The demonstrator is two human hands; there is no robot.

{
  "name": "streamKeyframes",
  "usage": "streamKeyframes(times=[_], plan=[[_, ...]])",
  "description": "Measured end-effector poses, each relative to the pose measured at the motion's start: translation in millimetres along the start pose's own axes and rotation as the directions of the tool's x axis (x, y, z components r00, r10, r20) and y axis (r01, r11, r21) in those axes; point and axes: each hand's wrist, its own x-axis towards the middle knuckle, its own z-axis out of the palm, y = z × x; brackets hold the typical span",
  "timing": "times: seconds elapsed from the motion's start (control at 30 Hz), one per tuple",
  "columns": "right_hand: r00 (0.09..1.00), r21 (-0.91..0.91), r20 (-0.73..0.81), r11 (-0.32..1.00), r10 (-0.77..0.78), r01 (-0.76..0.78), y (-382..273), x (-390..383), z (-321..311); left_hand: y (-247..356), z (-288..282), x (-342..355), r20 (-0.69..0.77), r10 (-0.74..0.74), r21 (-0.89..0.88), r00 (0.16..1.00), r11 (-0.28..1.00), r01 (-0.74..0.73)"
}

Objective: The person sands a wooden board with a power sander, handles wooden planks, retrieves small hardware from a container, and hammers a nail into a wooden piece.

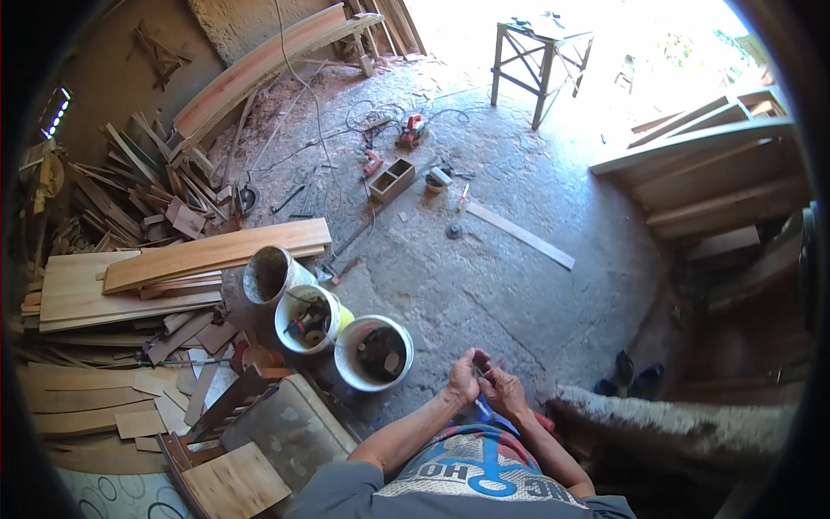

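Note:
In front of my body, my left hand (pixel 465 377) and my right hand (pixel 505 391) come together with fingers curled inward. Something small and dark may sit between the fingertips, too small to name. Both hands are closed. Left of them stands a white bucket (pixel 408 353) with dark items inside. Behind it are a second white bucket (pixel 283 322) holding tools and a third, dirty bucket (pixel 251 281) beside a stack of boards.
A red power tool (pixel 413 130), a red drill (pixel 373 163), a two-compartment wooden box (pixel 392 181) and a pale wood strip (pixel 519 234) lie on the concrete floor. Planks (pixel 216 253) fill the left; a stand (pixel 543 60) is far off. Dark shoes (pixel 644 381) lie right.

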Motion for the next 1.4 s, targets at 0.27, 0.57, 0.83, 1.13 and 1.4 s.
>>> streamKeyframes(times=[0.27, 0.57, 0.83, 1.13, 1.4], plan=[[0.956, 0.244, 0.262, 0.967, -0.135, 0.070, 38, 240, -88, 72, 98, 176, -0.121, 0.178, -0.071, 0.977, 0.980, -0.188], [0.910, 0.103, 0.353, 0.976, -0.217, 0.192, 64, 517, -174, 171, 291, 328, 0.013, 0.422, 0.348, 0.907, 0.848, -0.399], [0.910, 0.388, 0.414, 0.898, 0.033, -0.208, 93, 753, -265, 265, 419, 550, -0.064, 0.330, 0.456, 0.942, 0.849, -0.266], [0.967, 0.162, 0.125, 0.966, -0.222, 0.201, 120, 998, -360, 364, 576, 757, -0.062, 0.314, 0.546, 0.947, 0.806, -0.231], [0.781, 0.445, 0.610, 0.873, -0.133, -0.199, 96, 1277, -449, 459, 689, 924, -0.044, 0.462, 0.263, 0.886, 0.861, -0.436]])
